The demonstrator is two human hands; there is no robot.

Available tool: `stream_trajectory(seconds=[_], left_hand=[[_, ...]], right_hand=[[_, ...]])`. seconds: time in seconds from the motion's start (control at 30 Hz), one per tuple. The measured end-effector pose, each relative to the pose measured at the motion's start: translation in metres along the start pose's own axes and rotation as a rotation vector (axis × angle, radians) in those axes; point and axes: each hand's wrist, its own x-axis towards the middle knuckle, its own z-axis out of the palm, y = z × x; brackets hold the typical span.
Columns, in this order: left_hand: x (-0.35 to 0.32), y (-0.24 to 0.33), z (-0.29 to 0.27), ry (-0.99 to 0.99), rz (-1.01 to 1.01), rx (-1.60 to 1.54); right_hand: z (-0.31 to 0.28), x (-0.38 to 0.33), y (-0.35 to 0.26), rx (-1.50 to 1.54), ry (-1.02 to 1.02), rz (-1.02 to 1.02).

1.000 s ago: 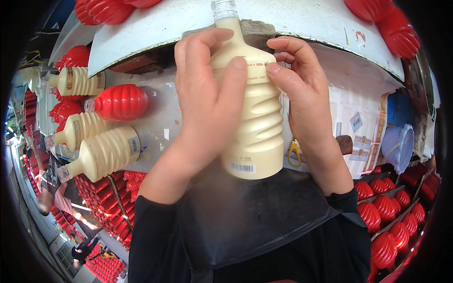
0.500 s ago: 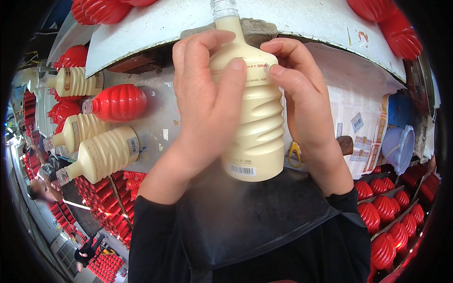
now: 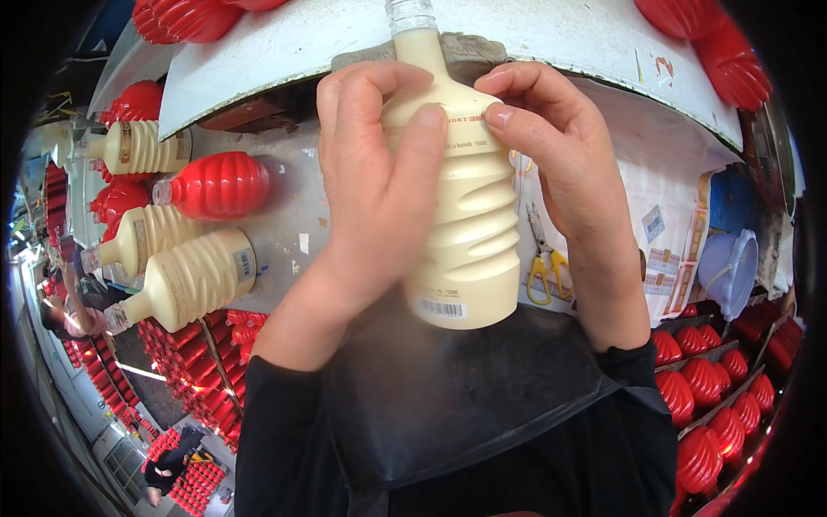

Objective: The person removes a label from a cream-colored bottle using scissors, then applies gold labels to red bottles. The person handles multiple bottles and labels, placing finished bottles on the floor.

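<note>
1. So, nearest of all is the dark apron [image 3: 457, 396] across the wearer's lap, with a black sleeve [image 3: 284, 431] on either side.
2. Just beyond it, the cream bottle [image 3: 474, 215] lies on its back in the middle, base toward the wearer and clear threaded neck pointing away, its ribbed front facing up.
3. The left hand [image 3: 370, 164] covers the bottle's left shoulder: fingers bent and close together, thumb apart from them and laid along the front. How firmly it grips, I cannot tell.
4. The right hand [image 3: 560, 138] is at the right shoulder, thumb and forefinger tips drawn near each other, the other fingers curled behind. Whether they pinch anything, I cannot tell.
5. Beside the bottle, under the right forearm, yellow-handled scissors [image 3: 544, 250] lie on the table.
6. To the left, a red bottle [image 3: 224, 185] lies among other cream bottles [image 3: 198, 280], necks pointing left.
7. Past the hands, a grey pad [image 3: 469, 52] sits under the neck at the edge of a white board [image 3: 560, 26], with red bottles at its far corners.
8. Off to the right stands a lilac bucket [image 3: 728, 276], near racks of red bottles [image 3: 706, 379].
9. Farthest left, two people are small among stacked red bottles.
</note>
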Motion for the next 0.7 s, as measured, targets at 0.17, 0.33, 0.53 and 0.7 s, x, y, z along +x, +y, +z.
stream_trajectory(seconds=[0.17, 0.33, 0.53, 0.7], left_hand=[[0.0, -0.001, 0.0, -0.002, 0.008, -0.003], [0.0, -0.002, 0.0, -0.006, 0.005, -0.038], [0.001, -0.002, -0.001, -0.005, 0.022, -0.008], [0.001, -0.002, -0.001, -0.006, 0.03, -0.004]], right_hand=[[-0.003, 0.001, -0.002, 0.089, -0.038, 0.042], [0.002, -0.003, 0.001, 0.019, -0.014, -0.02], [-0.003, 0.001, 0.001, -0.026, -0.046, -0.021], [-0.01, 0.003, -0.004, -0.005, -0.067, 0.02]])
